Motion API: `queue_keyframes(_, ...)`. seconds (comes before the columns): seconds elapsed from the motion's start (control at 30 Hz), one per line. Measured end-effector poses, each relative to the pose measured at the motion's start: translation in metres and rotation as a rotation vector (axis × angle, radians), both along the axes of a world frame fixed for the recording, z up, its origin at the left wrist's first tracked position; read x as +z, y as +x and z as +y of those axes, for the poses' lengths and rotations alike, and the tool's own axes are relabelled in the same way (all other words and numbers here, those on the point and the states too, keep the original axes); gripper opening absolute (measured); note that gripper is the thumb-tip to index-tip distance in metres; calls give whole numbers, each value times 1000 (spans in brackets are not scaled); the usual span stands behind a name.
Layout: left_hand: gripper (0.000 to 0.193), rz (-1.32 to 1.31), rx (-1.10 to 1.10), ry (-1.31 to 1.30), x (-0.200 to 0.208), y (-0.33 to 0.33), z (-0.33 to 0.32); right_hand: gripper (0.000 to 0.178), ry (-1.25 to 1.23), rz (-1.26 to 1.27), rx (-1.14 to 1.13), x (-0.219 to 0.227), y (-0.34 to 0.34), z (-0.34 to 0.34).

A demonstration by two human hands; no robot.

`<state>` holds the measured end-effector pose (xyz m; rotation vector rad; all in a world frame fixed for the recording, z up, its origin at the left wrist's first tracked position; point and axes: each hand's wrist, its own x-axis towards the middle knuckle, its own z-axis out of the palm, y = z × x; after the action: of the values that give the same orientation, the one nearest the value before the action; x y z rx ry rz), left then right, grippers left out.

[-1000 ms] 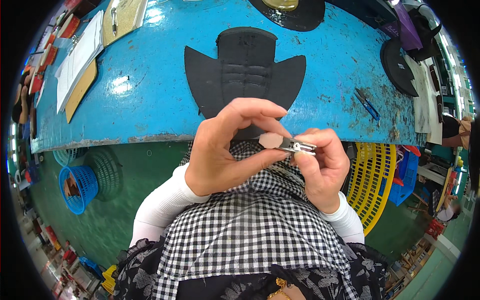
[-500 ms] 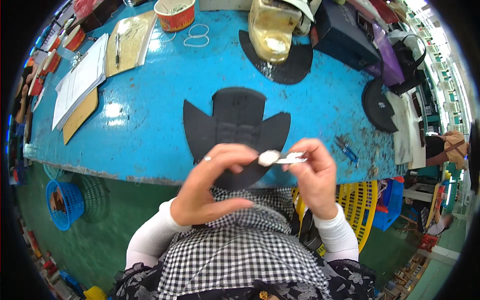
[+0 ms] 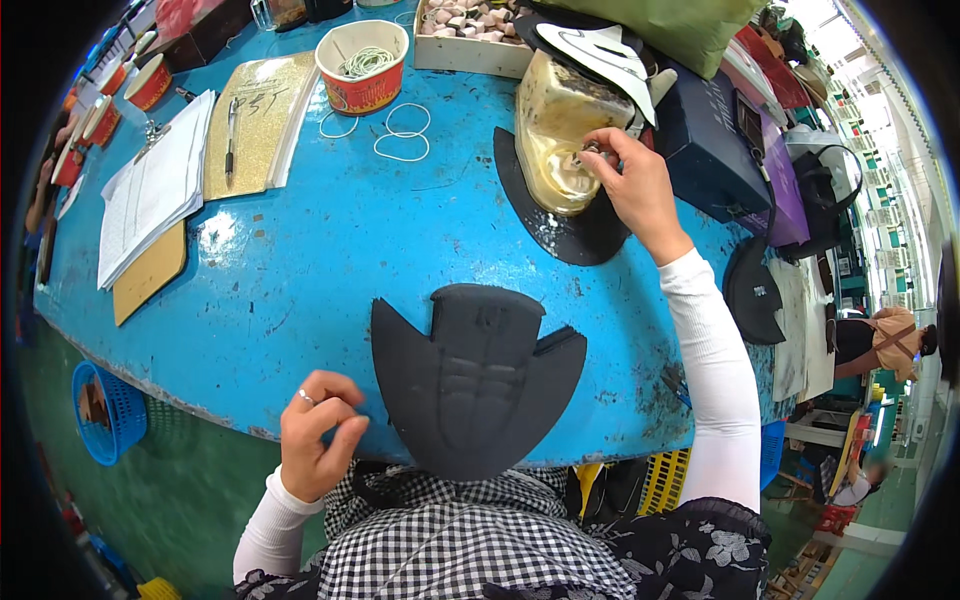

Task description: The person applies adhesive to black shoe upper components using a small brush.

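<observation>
The right hand (image 3: 640, 190) holds its grip pinched on a small metal piece (image 3: 590, 150) above the mouth of a yellowed container (image 3: 565, 95), probably by the fingertips to keep the palm clear. A black sheet (image 3: 592, 243) lies beneath the container, perhaps guarding the tabletop (image 3: 280, 300) from drips. The left hand (image 3: 318, 440) is loosely curled, thumb and fingers apart, beside a flat black cutout (image 3: 480, 380) centred before the person, seemingly for easy reach.

Small metal thing (image 3: 591, 147) is mostly hidden, right at the grubby yellowed container (image 3: 548, 130). Black winged panel (image 3: 470, 385) lies flat by the near edge of the desk (image 3: 280, 300), ridges showing.
</observation>
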<state>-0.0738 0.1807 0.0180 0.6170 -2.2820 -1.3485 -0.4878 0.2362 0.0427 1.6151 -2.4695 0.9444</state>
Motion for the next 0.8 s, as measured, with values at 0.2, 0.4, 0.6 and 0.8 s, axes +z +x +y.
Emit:
queue_keyframes(0.2, 64, -114, -252, -297, 11, -10, -6, 19, 24, 243, 131, 2, -1, -6)
queue_keyframes(0.4, 68, -157, -307, -357, -1, -16, -2, 23, -2, -113, 73, 23, 3, 5)
queue_keyframes(0.6, 70, -91, -263, -354, -9, -33, 1, 23, -10, -23, 47, 7, 1, 5)
queue_keyframes(0.8, 72, -92, -284, -324, -4, -41, 2, 23, -67, 250, 136, 5, -1, -2)
